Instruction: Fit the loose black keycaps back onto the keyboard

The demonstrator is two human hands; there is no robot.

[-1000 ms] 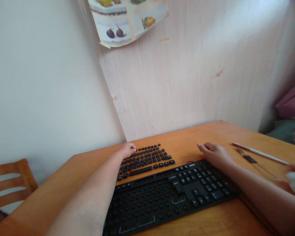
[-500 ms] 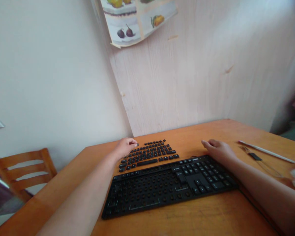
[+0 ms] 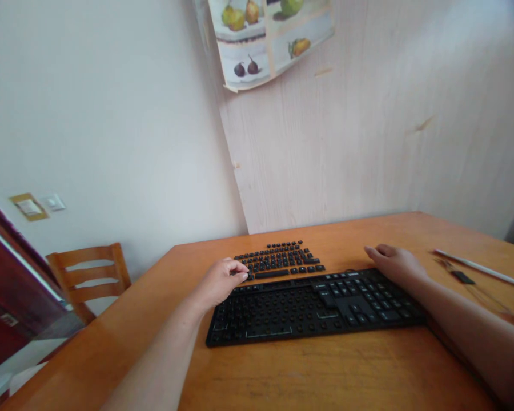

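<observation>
the hands (image 3: 223, 281) are at opposite ends of the black keyboard (image 3: 314, 305).

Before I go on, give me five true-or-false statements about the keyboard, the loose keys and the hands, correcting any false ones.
1. The loose keys lie in rows beyond the keyboard. True.
2. The left hand is over the number pad. False: the left hand is at the near left end of the loose keys.
3. The number pad is stripped bare. False: the number pad has keys in place.
4. The right hand is at the keyboard's far right corner. True.
5. The thin white stick lies left of the keyboard. False: the thin white stick lies right of it.
</observation>
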